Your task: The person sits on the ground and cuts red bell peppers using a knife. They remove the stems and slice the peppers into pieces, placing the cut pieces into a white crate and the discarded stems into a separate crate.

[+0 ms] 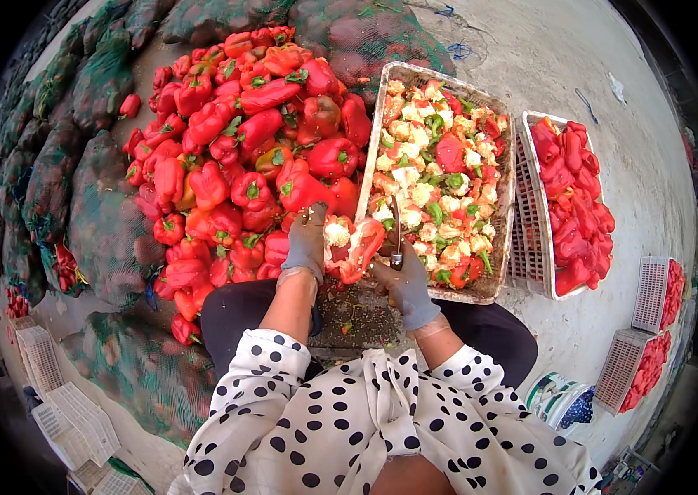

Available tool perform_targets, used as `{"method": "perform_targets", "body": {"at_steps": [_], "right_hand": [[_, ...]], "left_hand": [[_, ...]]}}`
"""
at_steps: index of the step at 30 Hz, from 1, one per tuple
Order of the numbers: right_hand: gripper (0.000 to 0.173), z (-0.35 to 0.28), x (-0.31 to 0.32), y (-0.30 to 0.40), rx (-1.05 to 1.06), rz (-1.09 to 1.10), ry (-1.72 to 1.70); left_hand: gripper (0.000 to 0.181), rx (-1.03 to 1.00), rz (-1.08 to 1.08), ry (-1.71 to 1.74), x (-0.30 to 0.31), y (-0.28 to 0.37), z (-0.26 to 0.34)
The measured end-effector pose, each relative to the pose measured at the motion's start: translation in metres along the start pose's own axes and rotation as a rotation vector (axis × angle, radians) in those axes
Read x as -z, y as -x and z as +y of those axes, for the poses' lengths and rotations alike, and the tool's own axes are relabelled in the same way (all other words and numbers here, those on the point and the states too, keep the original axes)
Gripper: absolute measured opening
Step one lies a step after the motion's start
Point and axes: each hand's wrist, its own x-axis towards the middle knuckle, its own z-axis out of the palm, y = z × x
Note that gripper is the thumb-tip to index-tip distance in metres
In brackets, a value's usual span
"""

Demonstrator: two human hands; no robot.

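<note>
Between my two gloved hands is a red bell pepper (362,252), cut open with its pale seed core (336,234) showing. My left hand (305,244) grips the pepper from its left side; the fingers behind it are partly hidden. In my right hand (409,284) is a knife (397,226) with a slim curved blade pointing up and away from me. The fingers of that hand are close to the pepper's lower right edge; whether they touch it I cannot tell. Just beyond the knife, a plastic crate (375,145) holds seed cores, green stems and red scraps.
A heap of whole red peppers (250,142) lies ahead and left. Green mesh sacks (111,229) line the left side. On the right stands a crate (531,235) of cored peppers, with more filled crates (621,365) and a bucket (550,399) farther back. White crates (77,421) sit lower left.
</note>
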Motion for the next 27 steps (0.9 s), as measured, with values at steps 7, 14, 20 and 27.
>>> {"method": "perform_targets", "body": {"at_steps": [7,14,20,27], "right_hand": [[0.03,0.01,0.02,-0.004,-0.09,0.24,-0.166],[0.041,-0.022,0.015,0.019,0.153,0.216,0.787],[0.046,-0.018,0.017,0.023,0.061,0.169,0.825],[0.046,0.0,0.037,0.004,0.127,0.291,0.68]], "left_hand": [[0.046,-0.119,-0.215,-0.135,-0.025,0.051,-0.005],[0.035,-0.621,-0.318,-1.396,-0.025,0.057,0.016],[0.03,-0.679,-0.339,-1.472,-0.038,0.049,0.007],[0.044,-0.198,-0.563,-1.127,-0.026,0.025,0.044]]}}
